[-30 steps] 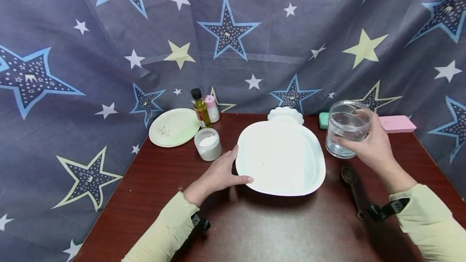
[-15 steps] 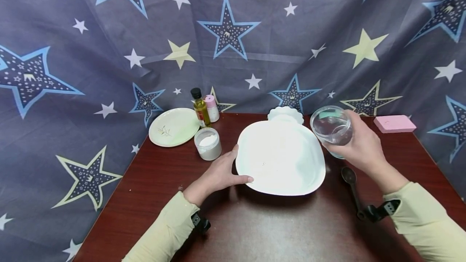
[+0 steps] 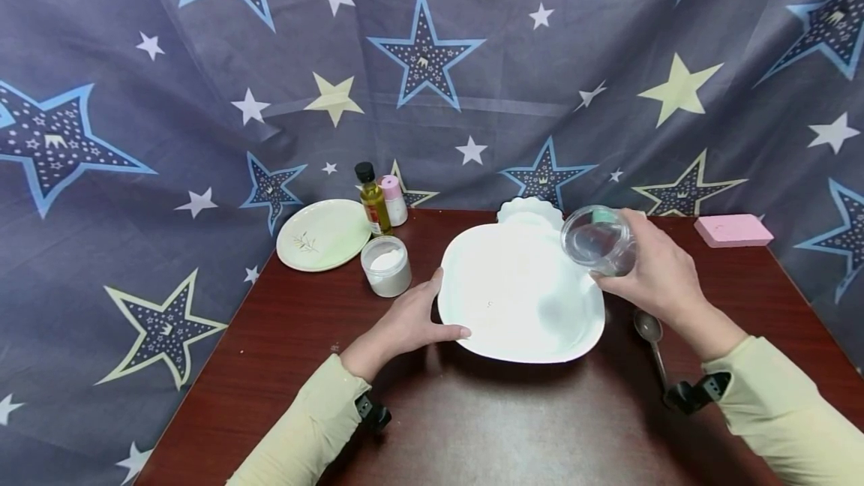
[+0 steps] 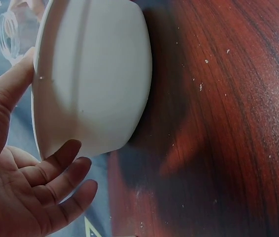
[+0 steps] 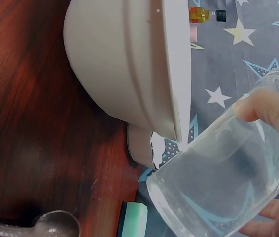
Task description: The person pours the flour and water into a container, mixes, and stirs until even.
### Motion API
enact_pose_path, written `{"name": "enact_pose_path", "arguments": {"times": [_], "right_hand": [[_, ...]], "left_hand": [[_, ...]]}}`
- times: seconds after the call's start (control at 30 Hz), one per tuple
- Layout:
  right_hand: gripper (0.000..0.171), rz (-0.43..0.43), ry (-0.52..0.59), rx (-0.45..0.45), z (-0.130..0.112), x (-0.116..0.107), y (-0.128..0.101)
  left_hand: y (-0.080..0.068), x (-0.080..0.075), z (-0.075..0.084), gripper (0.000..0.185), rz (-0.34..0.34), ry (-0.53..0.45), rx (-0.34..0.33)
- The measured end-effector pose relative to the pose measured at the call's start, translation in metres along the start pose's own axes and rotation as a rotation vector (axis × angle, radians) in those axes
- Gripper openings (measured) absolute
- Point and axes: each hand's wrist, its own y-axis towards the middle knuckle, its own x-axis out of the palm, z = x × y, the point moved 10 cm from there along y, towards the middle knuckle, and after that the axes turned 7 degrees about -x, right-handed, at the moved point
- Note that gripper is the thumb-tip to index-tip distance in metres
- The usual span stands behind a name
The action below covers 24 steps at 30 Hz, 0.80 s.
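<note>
The big white bowl (image 3: 520, 295) sits in the middle of the dark red worktop (image 3: 283, 351) and serves as the landmark here. The right hand (image 3: 651, 276) grips a clear glass jar (image 3: 597, 240) just above the bowl's right rim, fingers wrapped round its wall; the jar is tipped well over, its long axis lying nearly level, with the open mouth pointing left toward the bowl's inside and the base toward the palm (the right wrist view shows clear liquid lying along its lower side, and the mouth close beside the rim). The left hand (image 3: 408, 321) rests against the bowl's left rim with fingers relaxed and straight, the thumb lying along the edge and the other fingers against the outer wall, as the left wrist view shows; it is not curled round anything. To the right of the bowl, on the worktop, lies a dark spoon (image 3: 651, 343), its bowl end nearer the jar. Behind the bowl stands a small scalloped white dish (image 3: 526, 210). To the left are a white-filled jar (image 3: 386, 266), a pale green plate (image 3: 322, 235), an oil bottle (image 3: 373, 199) and a pink-capped bottle (image 3: 393, 199). Far right lies a pink block (image 3: 733, 229).
</note>
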Motion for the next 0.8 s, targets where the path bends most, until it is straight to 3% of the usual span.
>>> {"name": "enact_pose_path", "arguments": {"times": [0.43,0.8], "right_hand": [[0.089,-0.001,-0.065,-0.043,-0.01,0.002,0.003],[0.089,0.048,-0.116,-0.142,-0.022,0.001,0.002]], "left_hand": [[-0.001,0.0,0.001,0.113,-0.005,-0.006,0.014],[-0.001,-0.001,0.001,0.112,0.004,-0.006,0.026]]}}
